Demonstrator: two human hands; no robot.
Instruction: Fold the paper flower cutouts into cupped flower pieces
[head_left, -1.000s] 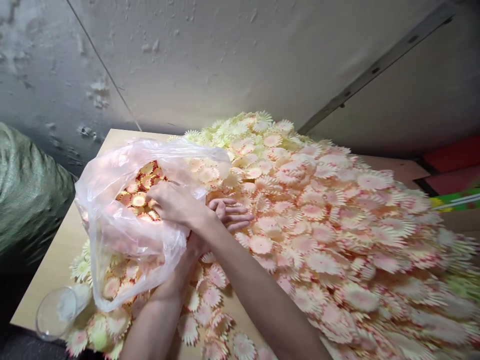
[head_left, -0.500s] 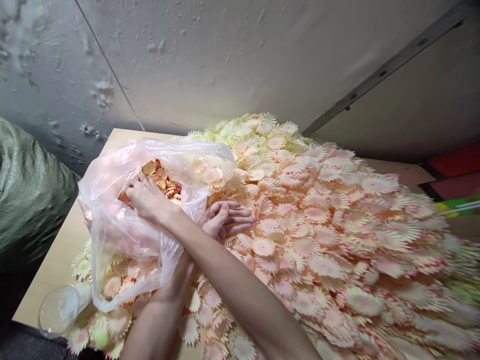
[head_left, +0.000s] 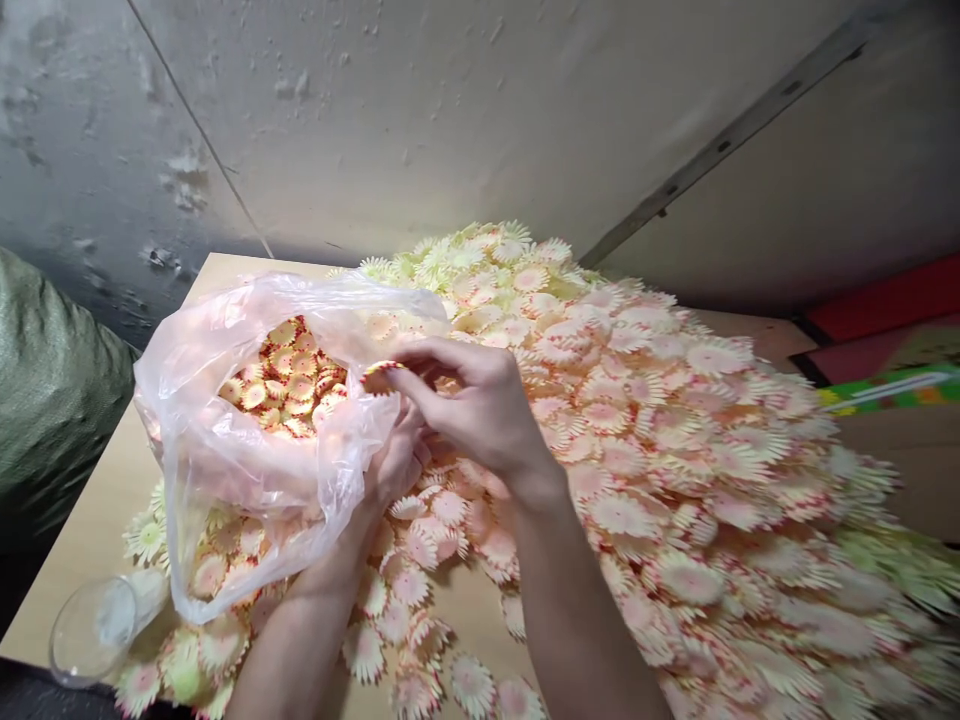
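Just left of the frame's centre, a red-edged flower disc [head_left: 382,376] is pinched between thumb and fingers of the right hand [head_left: 476,400], at its left tip. The left hand [head_left: 401,452] lies below the disc, partly hidden; whether its fingers are closed I cannot tell. Further left, a translucent bag [head_left: 240,465] holds small discs [head_left: 292,385]; larger pale flowers [head_left: 660,420] fill the right.
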